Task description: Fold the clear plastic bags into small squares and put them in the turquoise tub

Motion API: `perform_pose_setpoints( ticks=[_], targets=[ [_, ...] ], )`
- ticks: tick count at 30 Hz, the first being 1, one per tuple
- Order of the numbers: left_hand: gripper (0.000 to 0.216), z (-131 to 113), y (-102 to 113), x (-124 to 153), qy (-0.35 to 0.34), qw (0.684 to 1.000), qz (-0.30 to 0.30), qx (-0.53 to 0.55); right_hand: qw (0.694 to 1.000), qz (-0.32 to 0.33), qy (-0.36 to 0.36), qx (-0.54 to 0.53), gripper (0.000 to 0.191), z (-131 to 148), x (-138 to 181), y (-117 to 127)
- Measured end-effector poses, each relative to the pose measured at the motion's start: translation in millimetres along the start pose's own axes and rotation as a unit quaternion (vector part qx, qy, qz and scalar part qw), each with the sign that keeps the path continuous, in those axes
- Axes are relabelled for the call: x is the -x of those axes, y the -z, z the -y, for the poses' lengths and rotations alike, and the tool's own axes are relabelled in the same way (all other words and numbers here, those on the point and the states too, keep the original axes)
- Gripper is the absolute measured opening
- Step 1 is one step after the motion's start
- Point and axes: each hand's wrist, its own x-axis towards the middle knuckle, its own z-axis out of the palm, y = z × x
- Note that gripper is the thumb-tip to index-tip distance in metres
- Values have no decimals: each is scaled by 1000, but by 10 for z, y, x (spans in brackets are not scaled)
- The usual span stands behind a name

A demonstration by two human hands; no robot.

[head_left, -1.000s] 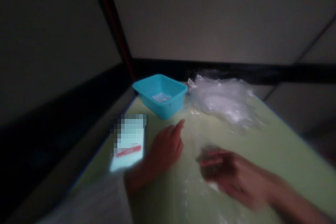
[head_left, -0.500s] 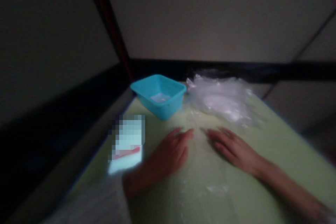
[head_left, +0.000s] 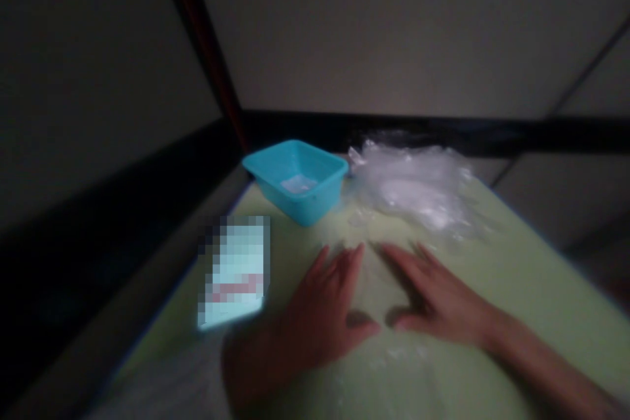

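Observation:
A clear plastic bag (head_left: 394, 367) lies flat on the yellow-green tabletop, its outline faint, stretching from under my hands towards the near edge. My left hand (head_left: 329, 305) rests over its left side, fingers spread and thumb pointing right. Opposite it, my right hand (head_left: 438, 295) lies with fingers extended and thumb pointing left. A small gap separates the two thumbs. Neither hand grips anything that I can see. Beyond them sits a heap of crumpled clear plastic bags (head_left: 413, 184).
A turquoise plastic basin (head_left: 315, 203) stands at the far left of the table (head_left: 516, 262), something whitish inside it. Left of my left hand lies a lit, blurred-out screen (head_left: 241, 256) with a reddish band. A wall rises behind the table.
Both thumbs have swung out from beside the fingers towards each other, and the fingers have spread. The hands have stayed in roughly the same place on the plastic.

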Motion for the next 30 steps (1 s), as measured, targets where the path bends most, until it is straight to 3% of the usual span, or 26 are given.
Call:
perform_pose_setpoints(
  ticks=[12,23,27,30],
  targets=[
    [105,-31,69,-23,38,993,114,-8,996,62,-58,-35,104,-8,11,40],
    [113,-4,46,-19,46,992,119,18,997,44,-43,-49,103,-55,47,21],
    [117,30,37,-39,63,992,80,71,998,19,-18,-66,105,-79,46,15],
    [110,64,71,-35,86,983,35,161,987,-30,-17,-158,93,-43,36,69]
  ],
)
